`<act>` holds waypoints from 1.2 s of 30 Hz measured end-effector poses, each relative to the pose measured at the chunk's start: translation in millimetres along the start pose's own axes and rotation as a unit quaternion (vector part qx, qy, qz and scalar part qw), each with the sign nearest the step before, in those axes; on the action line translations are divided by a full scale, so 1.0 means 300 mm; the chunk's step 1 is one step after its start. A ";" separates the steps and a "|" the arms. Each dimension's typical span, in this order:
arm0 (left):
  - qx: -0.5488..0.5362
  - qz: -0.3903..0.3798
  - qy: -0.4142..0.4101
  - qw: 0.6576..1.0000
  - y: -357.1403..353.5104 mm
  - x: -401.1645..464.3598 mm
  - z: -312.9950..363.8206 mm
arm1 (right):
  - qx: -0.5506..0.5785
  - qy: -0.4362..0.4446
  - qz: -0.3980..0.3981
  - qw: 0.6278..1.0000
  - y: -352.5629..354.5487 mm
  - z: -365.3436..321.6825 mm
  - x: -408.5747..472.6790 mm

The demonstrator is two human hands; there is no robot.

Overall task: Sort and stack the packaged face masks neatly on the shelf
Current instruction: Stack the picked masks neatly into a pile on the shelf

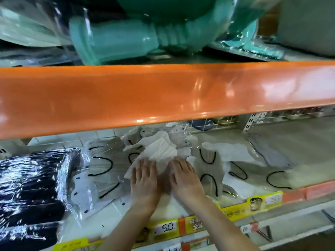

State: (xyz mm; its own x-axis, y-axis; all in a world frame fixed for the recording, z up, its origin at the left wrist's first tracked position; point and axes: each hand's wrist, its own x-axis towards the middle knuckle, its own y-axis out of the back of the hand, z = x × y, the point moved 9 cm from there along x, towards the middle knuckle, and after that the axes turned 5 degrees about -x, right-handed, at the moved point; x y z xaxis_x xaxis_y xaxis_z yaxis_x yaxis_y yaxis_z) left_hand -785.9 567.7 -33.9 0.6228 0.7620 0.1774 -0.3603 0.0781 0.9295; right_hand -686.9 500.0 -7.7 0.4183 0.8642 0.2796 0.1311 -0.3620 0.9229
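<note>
Both hands — left hand [144, 180], right hand [183, 176] — press flat-fingered on one white mask pack [159, 151]; most packs [210, 165] on the shelf [308, 192] look unsorted.

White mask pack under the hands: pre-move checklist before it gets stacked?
1. Both hands on the pack: ok. Left hand and right hand lie flat, fingers straight, on the white mask pack.
2. Firm grip: not ok, palms press only.
3. Pack squared to the shelf edge: not ok, it lies diagonally.
4. Neighbours sorted: not ok. Grey masks with black loops overlap loosely.
5. Black mask stack tidy at far left: ok.
6. Pack's seal intact: cannot tell.
</note>
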 end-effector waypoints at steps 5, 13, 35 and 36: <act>0.000 -0.021 0.079 0.997 0.002 0.034 -0.060 | -0.002 -0.055 -0.141 0.989 -0.080 0.093 -0.010; 0.035 0.040 0.033 0.998 0.047 0.067 -0.084 | -0.030 -0.094 -0.107 0.989 -0.070 0.093 0.012; -0.075 0.104 0.027 0.991 0.056 0.002 -0.101 | 0.089 -0.234 0.232 0.940 0.095 0.162 -0.047; -0.087 0.109 0.030 0.990 0.061 0.003 -0.108 | 0.114 -0.233 0.258 0.931 0.115 0.161 -0.057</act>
State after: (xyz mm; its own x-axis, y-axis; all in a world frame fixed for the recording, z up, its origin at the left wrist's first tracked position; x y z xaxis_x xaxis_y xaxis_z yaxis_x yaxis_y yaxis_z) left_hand -814.6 590.6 -27.3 0.4762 0.8092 0.3442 -0.5997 0.0126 0.8001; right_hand -646.0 455.9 6.4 0.8165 0.3288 0.4746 -0.0295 -0.7971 0.6031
